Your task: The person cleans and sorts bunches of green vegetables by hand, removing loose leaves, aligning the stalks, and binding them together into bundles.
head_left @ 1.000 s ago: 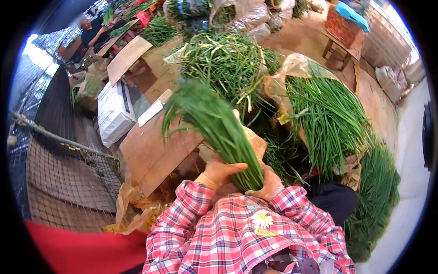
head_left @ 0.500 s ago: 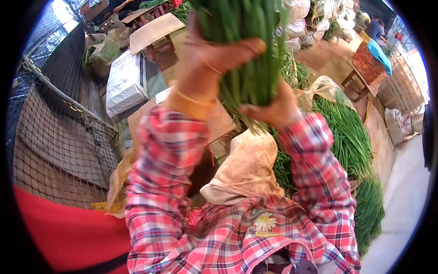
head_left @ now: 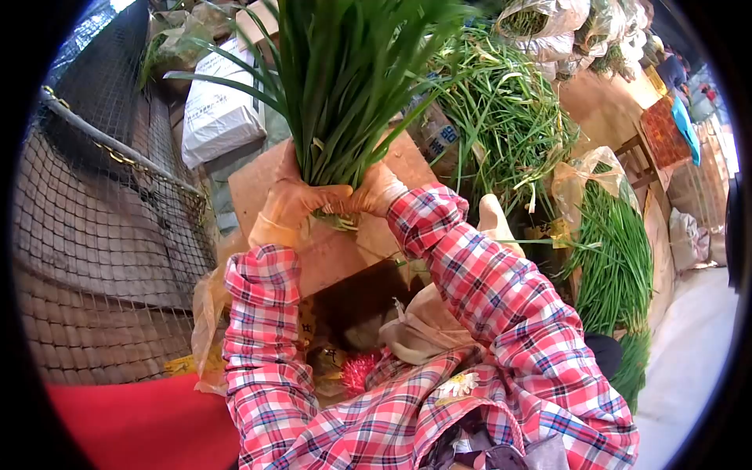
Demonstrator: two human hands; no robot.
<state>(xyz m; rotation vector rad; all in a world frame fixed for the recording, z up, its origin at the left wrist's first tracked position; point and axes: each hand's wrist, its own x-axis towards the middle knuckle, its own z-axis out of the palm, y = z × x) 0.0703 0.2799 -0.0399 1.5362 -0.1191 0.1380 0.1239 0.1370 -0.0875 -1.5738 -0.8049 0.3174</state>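
A thick bunch of garlic chives (head_left: 333, 94) stands upright between my hands, its long flat leaves fanning out at the top. My left hand (head_left: 294, 204), in an orange-tan glove, is wrapped round the left side of the bunch near its lower end. From the other side my right hand (head_left: 376, 190) closes round the same end, and the thumbs nearly meet in front. The cut stem ends show just below my hands, over a brown board (head_left: 321, 262). My fingers behind the leaves are hidden.
A heap of loose green leaves (head_left: 509, 117) lies to the right of the board. Beyond it are chives in a plastic bag (head_left: 615, 258). A white sack (head_left: 223, 106) stands at the back left, and netting (head_left: 110, 235) runs along the left.
Both hands have come down and left with the bunch, from high in front to just over the board. The right hand has moved up beside the left one.
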